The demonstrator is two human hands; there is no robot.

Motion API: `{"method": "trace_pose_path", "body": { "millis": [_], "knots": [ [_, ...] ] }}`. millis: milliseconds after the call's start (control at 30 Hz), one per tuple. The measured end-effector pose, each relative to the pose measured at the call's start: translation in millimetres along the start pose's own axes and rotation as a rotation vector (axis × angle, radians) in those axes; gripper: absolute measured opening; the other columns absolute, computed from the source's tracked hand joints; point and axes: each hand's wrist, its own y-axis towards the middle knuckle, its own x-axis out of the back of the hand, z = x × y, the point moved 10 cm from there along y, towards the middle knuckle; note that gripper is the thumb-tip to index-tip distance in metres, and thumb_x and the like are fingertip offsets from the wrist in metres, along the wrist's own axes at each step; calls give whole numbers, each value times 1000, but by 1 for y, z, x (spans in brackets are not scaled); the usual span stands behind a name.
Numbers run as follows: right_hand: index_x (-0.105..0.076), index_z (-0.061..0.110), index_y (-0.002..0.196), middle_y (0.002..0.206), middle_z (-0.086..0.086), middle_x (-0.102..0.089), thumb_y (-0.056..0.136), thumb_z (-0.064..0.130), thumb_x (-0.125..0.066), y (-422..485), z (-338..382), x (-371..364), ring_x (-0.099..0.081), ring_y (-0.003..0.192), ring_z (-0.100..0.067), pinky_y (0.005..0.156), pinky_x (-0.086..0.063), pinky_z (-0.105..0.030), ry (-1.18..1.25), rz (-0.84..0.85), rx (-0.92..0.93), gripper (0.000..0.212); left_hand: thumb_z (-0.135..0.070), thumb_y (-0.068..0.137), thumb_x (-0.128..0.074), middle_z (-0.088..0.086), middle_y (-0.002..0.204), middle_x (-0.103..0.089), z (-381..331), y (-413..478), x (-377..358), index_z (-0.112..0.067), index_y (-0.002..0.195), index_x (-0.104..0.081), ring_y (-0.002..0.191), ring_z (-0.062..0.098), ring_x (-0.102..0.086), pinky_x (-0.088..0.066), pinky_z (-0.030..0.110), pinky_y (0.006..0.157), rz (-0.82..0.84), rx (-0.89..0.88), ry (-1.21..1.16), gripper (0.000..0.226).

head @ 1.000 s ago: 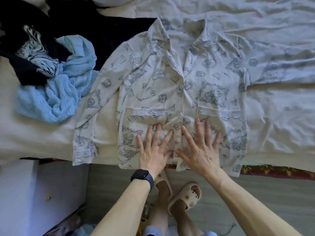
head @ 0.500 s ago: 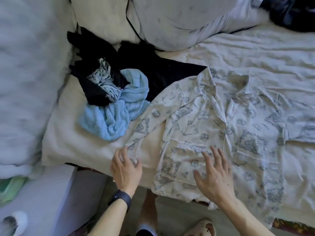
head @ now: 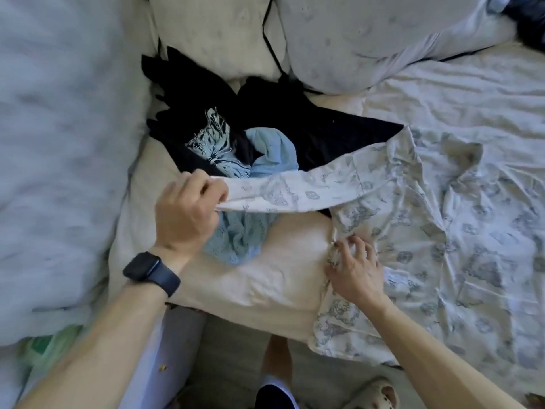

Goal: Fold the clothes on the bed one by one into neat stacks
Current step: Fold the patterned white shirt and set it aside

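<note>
Shirt (head: pixel 442 231) lies spread on the bed (head: pixel 280 276), its sleeve (head: pixel 295 190) held out over the blue knit (head: pixel 236 243) by the left hand (head: pixel 185 214) gripping the cuff; right hand (head: pixel 356 270) pinches the shirt's side edge.

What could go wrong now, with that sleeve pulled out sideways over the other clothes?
1. The left hand grips the sleeve by its cuff, right above the blue knit garment. Swinging the sleeve back could snag or drag the knit along.
2. The patterned shirt is rumpled near the collar, so folding now may trap creases.
3. Its hem hangs over the edge of the bed and might slide off.
</note>
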Motion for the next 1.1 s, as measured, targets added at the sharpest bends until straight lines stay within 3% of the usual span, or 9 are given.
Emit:
{"method": "trace_pose_path", "body": {
  "millis": [133, 267, 367, 467, 567, 733, 867, 1000, 1100],
  "knots": [
    [-21, 33, 152, 165, -7, -16, 94, 53, -49, -1, 6, -1, -13, 150, -33, 114, -33, -56, -64, 83, -44, 68, 13, 75, -57, 4, 80, -53, 51, 29, -15, -17, 83, -60, 72, 26, -41, -34, 37, 59, -59, -13, 133, 31],
    [-25, 27, 152, 155, -12, -26, 92, 49, -50, 5, 18, 3, -25, 143, -35, 106, -40, -56, -190, 169, -76, 68, -20, 78, -72, 6, 123, -53, 93, -51, -126, -31, 132, -55, 108, 30, -49, -42, 46, 83, 752, 103, 253, 58],
    [-46, 21, 139, 138, -13, -45, 87, 42, -52, 18, 35, 21, -43, 130, -36, 106, -33, -60, -332, 257, -121, 56, -55, 75, -71, 6, 162, -18, 117, -107, -158, -49, 154, -18, 148, 29, -16, -18, 56, 112, 1110, 427, 37, 95],
    [-57, 18, 121, 126, -8, -59, 93, 38, -51, 41, 72, 62, -54, 116, -30, 95, -34, -53, -308, 172, -66, 35, -45, 69, -63, 1, 154, -33, 133, -101, -158, -39, 148, -33, 139, 28, -37, -34, 50, 112, 748, 850, -458, 85],
    [-61, 21, 124, 123, -3, -61, 102, 37, -49, 68, 134, 109, -61, 102, -24, 75, -46, -34, 20, -69, 146, 30, -30, 88, -68, 2, 139, -51, 148, -117, -163, -22, 143, -44, 101, 11, -62, -48, 13, 81, 537, 1252, -828, 61],
    [-40, 24, 152, 149, -8, -49, 104, 27, -53, 123, 227, 110, -66, 103, -29, 86, -48, -37, 177, 63, 386, 49, -55, 85, -69, 5, 112, -67, 171, -128, -175, -22, 117, -68, 103, 25, -61, -48, 35, 84, 905, 914, -412, 46],
    [-63, 24, 128, 114, -8, -67, 99, 33, -60, 149, 245, 93, -63, 102, -30, 82, -49, -36, -39, 185, 369, 30, -61, 77, -76, 1, 75, -56, 194, -97, -157, -20, 65, -60, 73, 20, -55, -38, 34, 59, 845, 809, -491, 46],
    [-67, 26, 92, 92, 10, -58, 89, 19, -73, 144, 239, 147, -60, 76, -12, 66, -44, -22, 446, -171, 336, 10, -8, 77, -82, 9, 97, -76, 211, -73, -158, -10, 103, -72, 85, 20, -70, -58, 29, 71, 723, 1213, -1318, 28],
    [-56, 25, 86, 92, 16, -55, 88, 12, -73, 148, 234, 154, -62, 73, -8, 62, -44, -23, 578, -273, 266, 21, 8, 79, -73, 4, 101, -77, 230, -66, -177, -16, 110, -68, 91, 18, -73, -60, 33, 72, 678, 1373, -1388, 40]
  ]
}}
